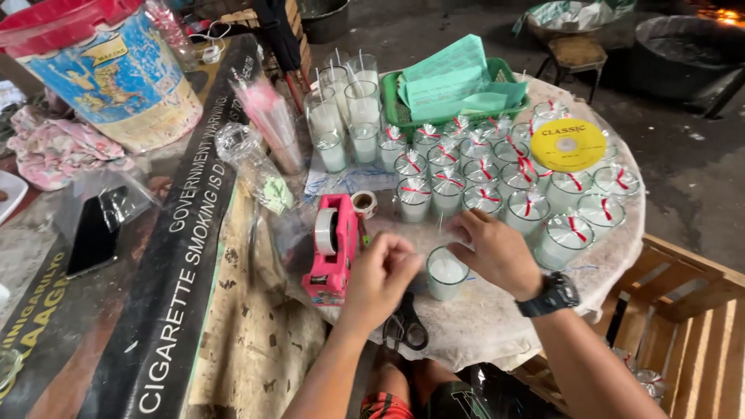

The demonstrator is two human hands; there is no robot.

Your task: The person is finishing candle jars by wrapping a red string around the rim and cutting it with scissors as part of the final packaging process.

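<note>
While your left hand (379, 278) curls its fingers into a narrow pinch, whether they grip anything you cannot tell. The small glass candle (446, 273) stands upright just right of those fingertips, between both hands. Your right hand (497, 252) hovers over its far rim, fingers loosely bent. Black scissors (404, 326) lie beneath your left fingers; a pink tape dispenser (334, 248) sits just left of them.

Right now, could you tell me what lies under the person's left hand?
Black scissors lie on the white cloth beneath the left hand; their blades are hidden by it.
</note>
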